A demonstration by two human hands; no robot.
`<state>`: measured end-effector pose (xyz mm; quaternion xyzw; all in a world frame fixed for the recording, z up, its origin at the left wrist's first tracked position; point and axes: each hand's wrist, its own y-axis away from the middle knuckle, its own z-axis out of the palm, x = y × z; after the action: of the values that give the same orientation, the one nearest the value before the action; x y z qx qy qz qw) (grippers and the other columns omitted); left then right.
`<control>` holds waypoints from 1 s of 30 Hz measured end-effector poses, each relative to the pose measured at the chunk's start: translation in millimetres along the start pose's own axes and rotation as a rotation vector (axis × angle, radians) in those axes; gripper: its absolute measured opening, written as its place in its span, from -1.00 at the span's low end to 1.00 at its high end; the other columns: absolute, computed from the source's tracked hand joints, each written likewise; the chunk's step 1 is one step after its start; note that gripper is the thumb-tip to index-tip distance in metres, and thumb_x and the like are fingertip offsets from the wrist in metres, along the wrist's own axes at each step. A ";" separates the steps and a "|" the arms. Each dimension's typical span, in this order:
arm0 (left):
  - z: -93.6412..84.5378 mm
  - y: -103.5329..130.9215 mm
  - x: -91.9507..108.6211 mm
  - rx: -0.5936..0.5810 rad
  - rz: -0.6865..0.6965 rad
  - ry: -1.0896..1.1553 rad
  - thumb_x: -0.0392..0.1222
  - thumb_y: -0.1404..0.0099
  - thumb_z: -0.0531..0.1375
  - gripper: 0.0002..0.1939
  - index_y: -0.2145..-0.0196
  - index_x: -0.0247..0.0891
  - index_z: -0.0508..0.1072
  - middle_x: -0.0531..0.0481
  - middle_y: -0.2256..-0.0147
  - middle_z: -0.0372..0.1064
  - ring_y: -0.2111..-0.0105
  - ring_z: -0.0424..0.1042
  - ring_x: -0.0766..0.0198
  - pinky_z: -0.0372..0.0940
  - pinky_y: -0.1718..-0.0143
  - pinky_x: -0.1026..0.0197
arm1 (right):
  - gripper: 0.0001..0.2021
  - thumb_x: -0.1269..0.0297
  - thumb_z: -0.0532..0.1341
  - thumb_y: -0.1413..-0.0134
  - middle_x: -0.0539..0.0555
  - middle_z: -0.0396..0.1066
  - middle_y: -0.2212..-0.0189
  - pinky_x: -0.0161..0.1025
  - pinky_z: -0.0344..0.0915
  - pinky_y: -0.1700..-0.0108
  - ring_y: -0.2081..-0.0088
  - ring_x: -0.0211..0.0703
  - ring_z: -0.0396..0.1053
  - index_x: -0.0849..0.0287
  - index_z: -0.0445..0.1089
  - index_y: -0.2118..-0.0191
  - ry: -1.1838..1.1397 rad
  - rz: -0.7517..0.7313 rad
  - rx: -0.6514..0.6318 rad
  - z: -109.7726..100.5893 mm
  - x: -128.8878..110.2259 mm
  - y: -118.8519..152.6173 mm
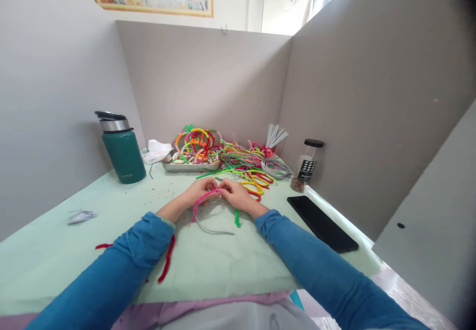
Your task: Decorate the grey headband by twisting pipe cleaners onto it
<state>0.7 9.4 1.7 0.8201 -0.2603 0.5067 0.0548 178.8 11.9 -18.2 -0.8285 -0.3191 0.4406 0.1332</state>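
Near the middle of the table, my left hand (201,191) and my right hand (233,194) meet with fingers pinched on a pink fuzzy strip (201,200). The strip curves down to the left from the fingertips. Below it a thin grey wire (213,231) bends out to the right; whether its upper end is held cannot be made out. A short green fuzzy piece (237,218) lies below my right hand. Dark red fuzzy strips (167,260) lie beside my left forearm.
Behind the hands stand a metal tray (191,167) with colourful rings and a heap of fuzzy stems (241,155). Yellow loops (254,187) and coiled wire (277,169) lie right. A green bottle (124,154) stands left; a clear jar (305,166) and black phone (322,223) are right.
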 end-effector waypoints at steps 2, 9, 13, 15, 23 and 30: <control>0.2 0.7 1.5 -0.007 0.002 0.009 0.04 -0.04 0.24 -0.63 0.37 -0.29 0.25 0.15 0.59 0.25 0.75 0.17 0.49 0.06 0.75 0.41 | -0.89 0.30 0.12 -0.08 -0.01 0.35 0.48 -0.32 0.08 0.38 0.45 -0.29 0.21 0.20 0.34 0.37 -0.001 0.002 -0.003 -0.1 -0.9 0.2; 0.8 1.0 2.5 -0.004 -0.019 0.017 0.03 -0.03 0.25 -0.64 0.40 -0.29 0.24 0.17 0.61 0.22 0.76 0.15 0.50 0.06 0.76 0.41 | -0.89 0.29 0.12 -0.09 0.00 0.36 0.47 -0.32 0.08 0.38 0.44 -0.29 0.22 0.20 0.34 0.37 0.013 0.014 -0.009 -0.2 -1.7 0.7; 0.9 0.2 1.9 -0.002 -0.035 0.006 0.05 -0.03 0.24 -0.63 0.41 -0.29 0.25 0.17 0.62 0.22 0.76 0.16 0.50 0.04 0.76 0.41 | -0.90 0.31 0.12 -0.08 0.00 0.36 0.47 -0.33 0.09 0.38 0.44 -0.29 0.23 0.20 0.34 0.36 0.008 0.008 -0.011 0.1 0.2 0.2; 1.0 0.3 2.3 0.003 -0.042 -0.004 0.06 -0.03 0.24 -0.63 0.42 -0.29 0.25 0.18 0.63 0.21 0.76 0.16 0.49 0.04 0.75 0.41 | -0.90 0.31 0.12 -0.08 0.00 0.36 0.47 -0.33 0.09 0.38 0.43 -0.28 0.24 0.20 0.34 0.36 0.010 0.006 -0.009 0.2 0.3 0.0; 0.8 0.4 1.2 0.013 -0.034 0.000 0.06 -0.03 0.24 -0.63 0.39 -0.29 0.26 0.14 0.59 0.28 0.75 0.17 0.49 0.04 0.76 0.41 | -0.90 0.31 0.12 -0.08 0.00 0.37 0.47 -0.33 0.09 0.38 0.44 -0.28 0.24 0.19 0.34 0.36 -0.001 0.007 0.001 0.2 0.0 0.3; 0.3 -0.1 1.2 0.017 -0.058 0.002 0.11 -0.01 0.24 -0.58 0.39 -0.30 0.28 0.09 0.55 0.34 0.75 0.17 0.50 0.06 0.75 0.41 | -0.91 0.32 0.13 -0.07 -0.02 0.35 0.50 -0.33 0.09 0.39 0.46 -0.29 0.23 0.19 0.34 0.37 -0.008 0.014 0.003 1.0 1.9 0.4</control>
<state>1.5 8.9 2.6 0.8272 -0.2321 0.5079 0.0629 178.9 12.8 -20.2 -0.8288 -0.3133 0.4450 0.1300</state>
